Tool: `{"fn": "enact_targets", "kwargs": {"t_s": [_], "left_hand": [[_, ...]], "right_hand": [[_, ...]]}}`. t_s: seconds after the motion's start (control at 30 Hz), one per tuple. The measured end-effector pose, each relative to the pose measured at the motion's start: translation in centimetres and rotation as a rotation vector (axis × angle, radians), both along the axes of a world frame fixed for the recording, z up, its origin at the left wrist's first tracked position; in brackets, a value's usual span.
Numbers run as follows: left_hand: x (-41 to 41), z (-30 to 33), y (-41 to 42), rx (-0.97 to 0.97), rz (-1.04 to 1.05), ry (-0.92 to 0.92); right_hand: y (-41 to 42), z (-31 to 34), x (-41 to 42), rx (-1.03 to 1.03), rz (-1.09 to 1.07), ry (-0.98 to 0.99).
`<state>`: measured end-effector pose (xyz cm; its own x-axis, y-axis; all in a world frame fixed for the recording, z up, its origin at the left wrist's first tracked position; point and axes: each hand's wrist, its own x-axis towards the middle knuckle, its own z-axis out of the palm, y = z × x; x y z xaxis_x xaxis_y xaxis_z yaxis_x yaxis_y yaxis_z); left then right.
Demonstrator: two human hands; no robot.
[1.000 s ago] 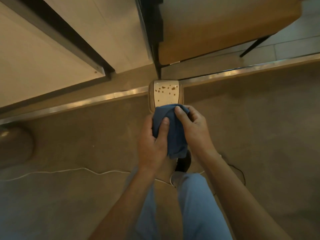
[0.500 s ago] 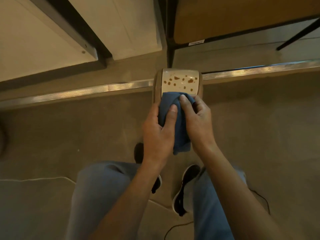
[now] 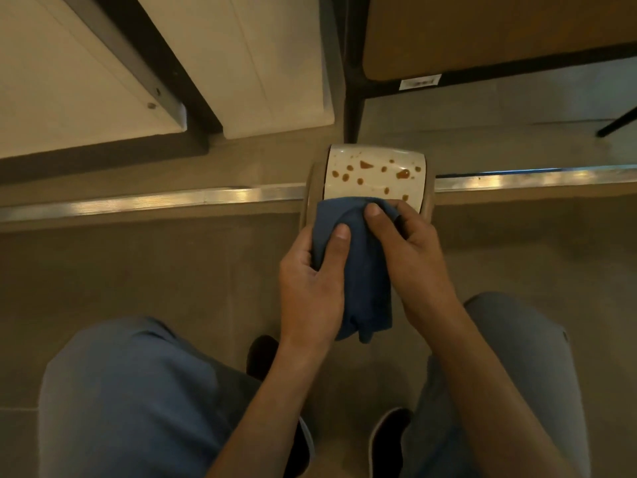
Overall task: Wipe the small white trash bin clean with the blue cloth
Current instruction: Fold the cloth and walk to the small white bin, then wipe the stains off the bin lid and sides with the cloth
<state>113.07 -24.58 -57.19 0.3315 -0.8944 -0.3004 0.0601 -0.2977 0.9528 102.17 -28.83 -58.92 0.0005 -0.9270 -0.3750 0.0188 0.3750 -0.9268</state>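
Here the small white trash bin (image 3: 374, 175) stands on the floor straight in front of the crouching person, its back edge over the metal floor strip (image 3: 144, 199) and just before a dark table leg (image 3: 353, 108). Its white top face is dotted with brown spots (image 3: 401, 174), so the wiping looks barely begun.

The blue cloth (image 3: 358, 270) is folded into a thick pad, its far edge lying on the near rim of the bin's top and its tail hanging down between the wrists. The left hand (image 3: 310, 288) and the right hand (image 3: 417, 257) sit close together, both closed on the cloth with thumbs pressed on its upper side; the fingers beneath are hidden, so how firmly they pinch cannot be told.

The cloth is soft and limp and will bunch or slip out of fold unless kept flat under the palm, so it is best held as a pad with the fingers spread over it. The bin looks light, smooth plastic, probably easy to slide or tip under a push. A sensible hold would be one hand steadying its side wall or rim while the other drives the cloth across the top. The glossy surface should release wet spots readily; dried ones may need firmer pressure, which raises the chance of the bin skating toward the table leg.
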Motion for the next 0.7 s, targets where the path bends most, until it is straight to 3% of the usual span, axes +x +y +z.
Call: {"fn": "enact_targets", "kwargs": {"t_s": [0.37, 0.53, 0.7], "left_hand": [[2.0, 0.8, -2.1, -0.177, 0.023, -0.244], [4.4, 1.6, -5.0, -0.321, 0.065, -0.482], [6.2, -0.2, -8.1, -0.375, 0.071, -0.748]], "right_hand": [[-3.0, 1.1, -1.6, -0.249, 0.160, 0.186], [-5.4, 2.8, -3.3, -0.340, 0.065, 0.285], [-7.4, 1.6, -5.1, -0.385, 0.014, 0.507]]}}
